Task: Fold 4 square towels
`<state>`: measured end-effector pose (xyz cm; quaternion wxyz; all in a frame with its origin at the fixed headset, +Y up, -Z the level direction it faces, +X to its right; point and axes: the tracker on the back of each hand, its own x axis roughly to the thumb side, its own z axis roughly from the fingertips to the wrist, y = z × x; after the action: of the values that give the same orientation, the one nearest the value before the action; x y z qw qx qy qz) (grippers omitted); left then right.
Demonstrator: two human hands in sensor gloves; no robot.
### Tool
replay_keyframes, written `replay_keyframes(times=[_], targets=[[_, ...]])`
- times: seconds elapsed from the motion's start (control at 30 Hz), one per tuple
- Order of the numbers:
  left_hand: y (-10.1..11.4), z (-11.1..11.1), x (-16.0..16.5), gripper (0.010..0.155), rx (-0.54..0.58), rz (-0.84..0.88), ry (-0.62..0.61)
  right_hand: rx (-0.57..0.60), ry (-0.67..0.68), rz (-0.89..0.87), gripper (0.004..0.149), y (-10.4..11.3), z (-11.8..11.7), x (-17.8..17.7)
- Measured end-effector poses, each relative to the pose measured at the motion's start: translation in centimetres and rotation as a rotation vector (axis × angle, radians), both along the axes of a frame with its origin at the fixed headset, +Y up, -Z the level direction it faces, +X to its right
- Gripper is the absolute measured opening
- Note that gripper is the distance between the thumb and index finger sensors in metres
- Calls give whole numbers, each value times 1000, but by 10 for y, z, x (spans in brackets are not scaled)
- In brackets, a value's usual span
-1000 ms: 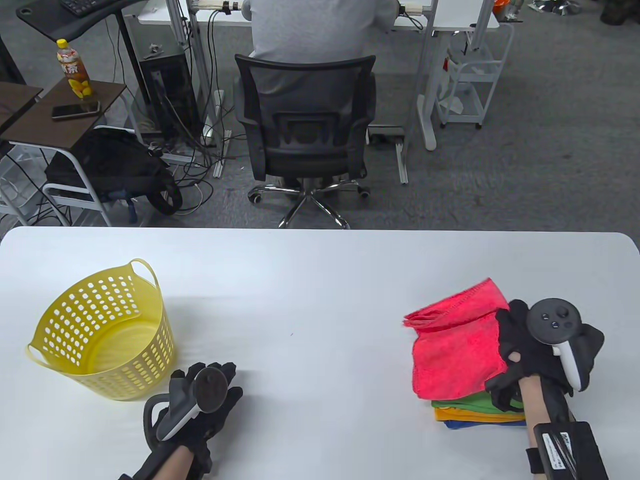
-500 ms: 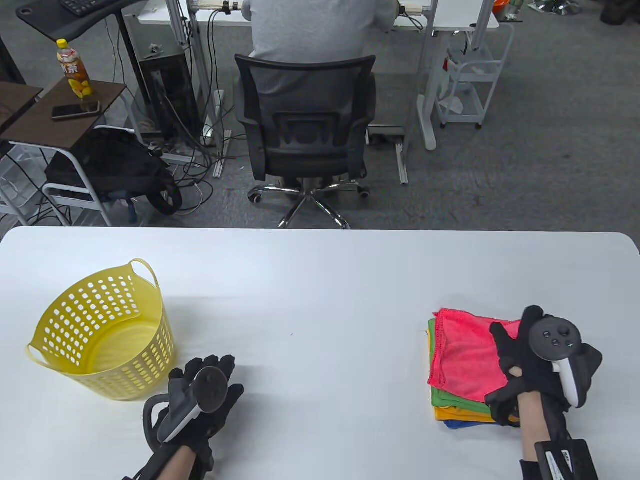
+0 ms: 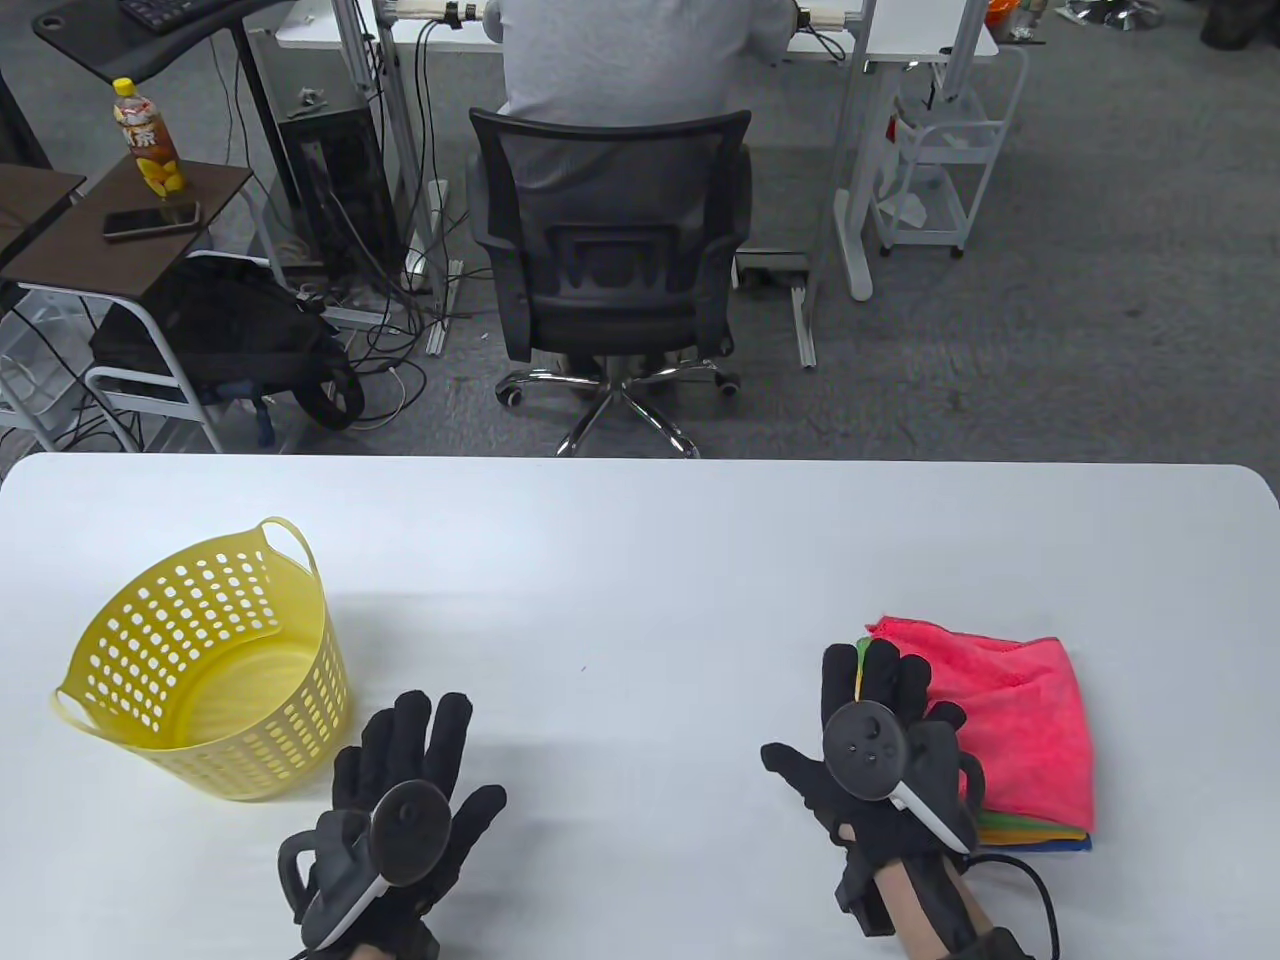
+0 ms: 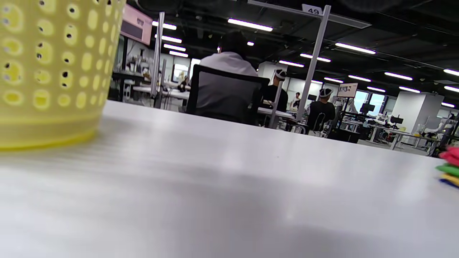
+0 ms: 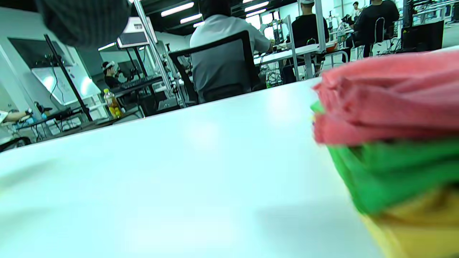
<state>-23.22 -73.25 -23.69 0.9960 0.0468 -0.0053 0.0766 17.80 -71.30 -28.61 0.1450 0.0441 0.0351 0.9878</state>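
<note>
The stack of folded cloth towels, pink on top [image 3: 1010, 720], lies just right of the right hand [image 3: 880, 760], whose spread fingers grip nothing, nearer than the flat left hand [image 3: 410, 800]

My gloves are black on both my left hand [image 3: 420, 790] and my right hand [image 3: 880, 750]. The top towel [image 3: 1010, 720] is pink-red, over green, orange-yellow and blue ones. The perforated basket [image 3: 200, 660] is yellow, the table [image 3: 640, 560] white.
</note>
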Motion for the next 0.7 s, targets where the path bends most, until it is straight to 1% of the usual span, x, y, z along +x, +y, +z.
replay_keyframes(times=[0.03, 0.1, 0.17, 0.23, 0.27, 0.33, 0.5, 0.7], targets=[[-5, -1, -4, 84, 5, -10, -12, -3, 0, -3, 104, -5, 1, 3], [-12, -5, -14, 84, -39, 15, -5, 28, -25, 0, 104, -16, 4, 10], [-18, -9, -22, 85, -46, 43, 24, 34, -37, 69, 104, -23, 5, 14], [-21, -11, -25, 85, -72, 66, 24, 31, -44, 95, 104, -25, 5, 17], [-22, -11, -26, 85, -79, 76, 16, 32, -45, 78, 103, -26, 4, 19], [-21, -11, -25, 86, -84, 66, 7, 21, -24, 38, 103, -27, 3, 20], [-21, -10, -22, 86, -79, 63, -2, 17, -16, 36, 102, -27, 3, 21], [-30, -16, -24, 87, -142, 84, -4, 17, -12, 26, 102, -27, 3, 21]])
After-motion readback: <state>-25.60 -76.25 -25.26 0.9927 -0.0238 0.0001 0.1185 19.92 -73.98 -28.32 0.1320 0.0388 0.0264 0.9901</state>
